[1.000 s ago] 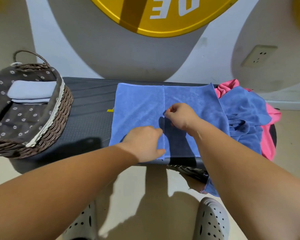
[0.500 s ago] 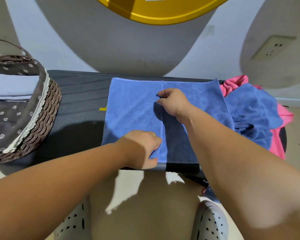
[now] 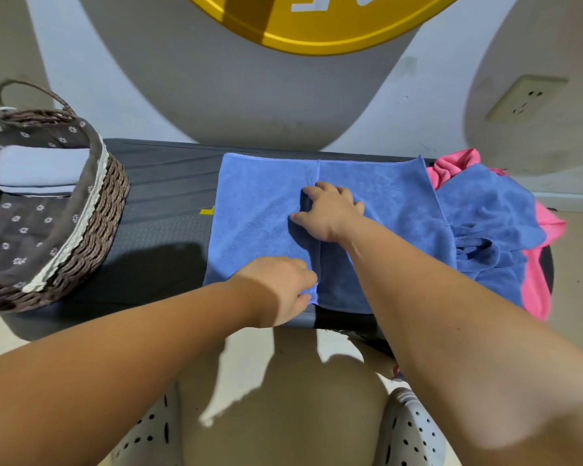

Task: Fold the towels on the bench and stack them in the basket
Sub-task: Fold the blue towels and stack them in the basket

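Note:
A blue towel (image 3: 260, 210) lies flat on the dark bench (image 3: 162, 203), its left part folded over with a seam edge running down the middle. My left hand (image 3: 280, 287) pinches that folded edge at the near side of the bench. My right hand (image 3: 330, 211) rests farther along the same edge, fingers spread and pressing on the cloth. A wicker basket (image 3: 81, 237) with a flowered liner stands at the left end of the bench and holds a folded light-blue towel (image 3: 37, 169).
A heap of unfolded blue towels (image 3: 492, 210) and a pink towel (image 3: 535, 287) lies at the bench's right end. A wall with a socket (image 3: 525, 99) stands behind the bench. My shoes (image 3: 414, 432) are on the floor below.
My right hand slid away from me along the folded edge, then spread flat on the towel. My left hand stayed at the near edge. The camera shifted slightly.

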